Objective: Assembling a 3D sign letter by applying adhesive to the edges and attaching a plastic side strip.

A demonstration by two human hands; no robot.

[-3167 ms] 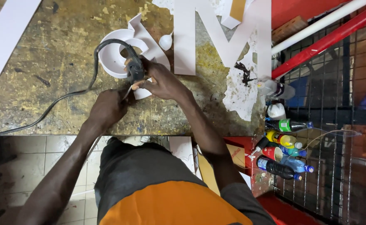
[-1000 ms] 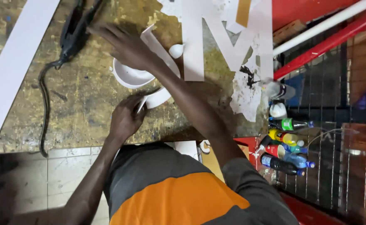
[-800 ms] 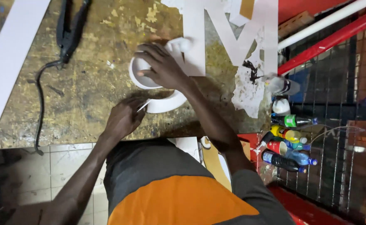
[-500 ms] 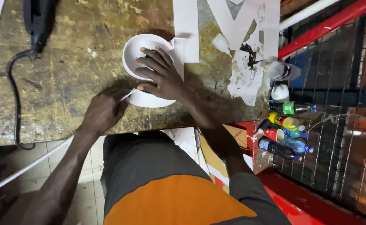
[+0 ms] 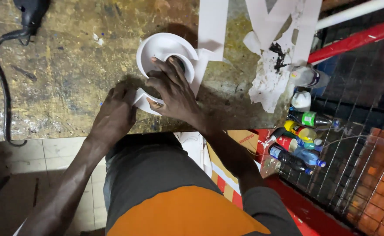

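Observation:
A white curved cut-out piece [image 5: 165,50], shaped like a rounded letter, lies on the stained wooden workbench [image 5: 69,74] near its front edge. My right hand [image 5: 174,89] lies flat on top of it with fingers spread, pressing it down. My left hand [image 5: 115,113] grips the lower left end of the same white piece at the bench edge. A black power tool [image 5: 32,11] with its cable lies at the far left, apart from both hands.
Large white letter cut-outs [image 5: 266,26] lie at the back right, with black smears on one. Several plastic bottles [image 5: 299,135] stand beside the bench on the right, by a wire mesh and red metal bars [image 5: 353,37]. Tiled floor shows below.
The power tool was set down at the left and let go. My right hand moved back onto the white curved piece, and my left hand keeps hold of its lower end.

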